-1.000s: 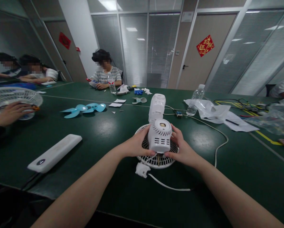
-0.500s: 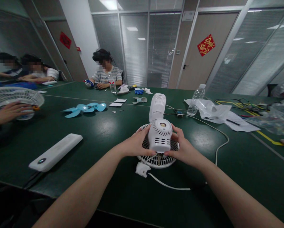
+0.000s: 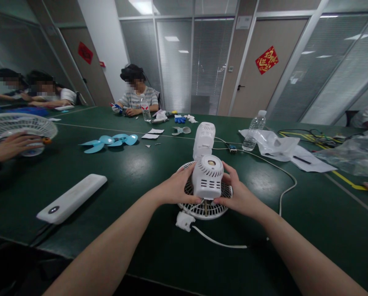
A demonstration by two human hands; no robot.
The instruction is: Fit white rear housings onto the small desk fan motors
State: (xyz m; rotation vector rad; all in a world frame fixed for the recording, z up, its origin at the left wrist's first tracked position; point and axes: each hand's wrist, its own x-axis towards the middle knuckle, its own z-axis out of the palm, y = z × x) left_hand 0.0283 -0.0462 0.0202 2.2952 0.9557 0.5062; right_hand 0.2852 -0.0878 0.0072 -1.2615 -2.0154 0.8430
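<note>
A white vented motor housing stands over a round white fan grille lying on the green table. My left hand grips the housing's left side, thumb at its lower edge. On the other side, my right hand holds it the same way, with the thumb near the bottom front. Directly behind the housing is a longer white fan part. A small white block with a white cable lies in front of the grille, on the left.
On the left are a long white device, blue fan blades and another person's hand at a large grille. A bottle, plastic wrap and papers lie at the right. People sit across the table.
</note>
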